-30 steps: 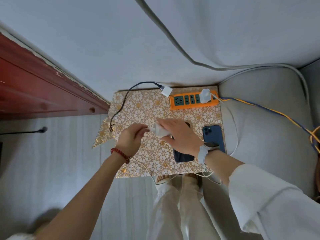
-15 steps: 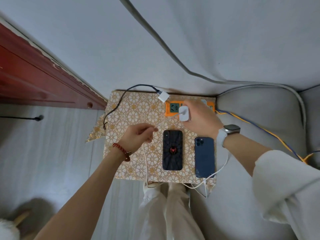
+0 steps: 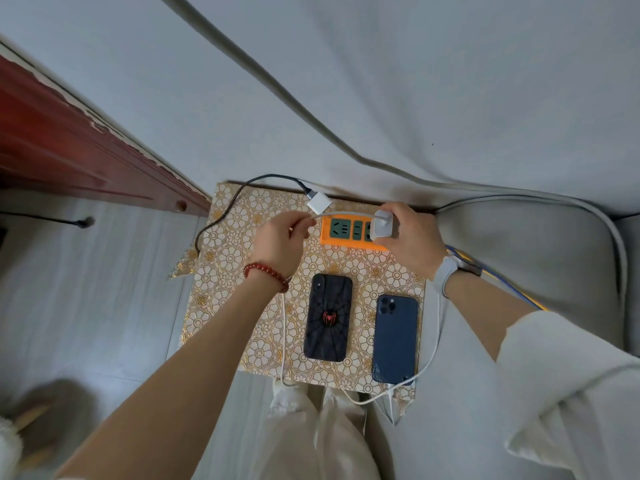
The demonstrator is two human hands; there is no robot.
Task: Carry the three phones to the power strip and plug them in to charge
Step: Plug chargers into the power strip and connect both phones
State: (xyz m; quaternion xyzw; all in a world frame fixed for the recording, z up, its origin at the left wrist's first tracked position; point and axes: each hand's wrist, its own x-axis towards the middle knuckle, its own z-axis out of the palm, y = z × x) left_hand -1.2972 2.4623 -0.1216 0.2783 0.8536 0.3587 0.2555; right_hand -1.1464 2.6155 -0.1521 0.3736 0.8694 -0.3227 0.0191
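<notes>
Right hand (image 3: 412, 237) grips white charger (image 3: 382, 227); left hand (image 3: 280, 242) pinches, seemingly, its cable (image 3: 343, 214).

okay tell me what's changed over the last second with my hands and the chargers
The right hand carried the white charger from mid-table up to the orange power strip. The left hand followed, pinching its cable. The black phone, blue phone and other white adapter stayed put.

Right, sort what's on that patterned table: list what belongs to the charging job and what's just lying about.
Part of the job:
- orange power strip
- white charger plug gripped by the right hand
- white cable pinched by the left hand
- black spider-case phone
- dark blue phone

Lying about:
- black braided cable with small white adapter
- grey cushion
</notes>
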